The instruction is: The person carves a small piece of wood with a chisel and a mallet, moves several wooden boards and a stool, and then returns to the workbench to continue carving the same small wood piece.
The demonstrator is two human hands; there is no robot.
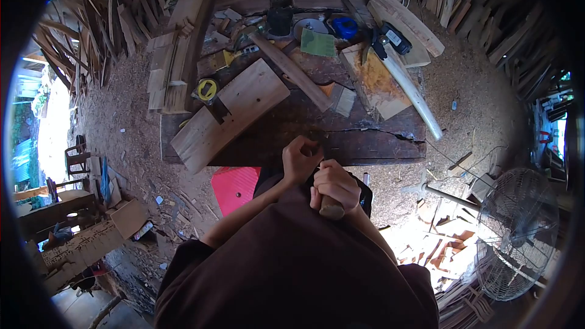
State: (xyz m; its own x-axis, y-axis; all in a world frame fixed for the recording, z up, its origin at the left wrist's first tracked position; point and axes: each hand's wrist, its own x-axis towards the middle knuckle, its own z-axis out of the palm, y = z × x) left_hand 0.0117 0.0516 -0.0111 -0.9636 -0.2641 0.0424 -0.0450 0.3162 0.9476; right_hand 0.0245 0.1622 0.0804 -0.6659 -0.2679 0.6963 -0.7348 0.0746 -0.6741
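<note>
Fingers [329,175] of the right hand [336,186] are wrapped fully shut around a wooden handle [332,208], butt end toward the body. The tool's working end is hidden under the hand. The left hand [300,158], at 11 o'clock of the right and touching it, is curled into a loose fist at the near edge of the surface [365,146]. Whether it pinches anything cannot be told. A pale plank [231,113] lies at 10 o'clock of the hands, with a yellow tape measure [207,89] just beside it. A crack [390,134] runs through the surface at 2 o'clock. Judged step: the tool is being gripped and steadied at the bench edge, ahead of a working stroke. The next move would call for a firm hold on the handle and for the left fist to be kept clear of the hidden working end.
</note>
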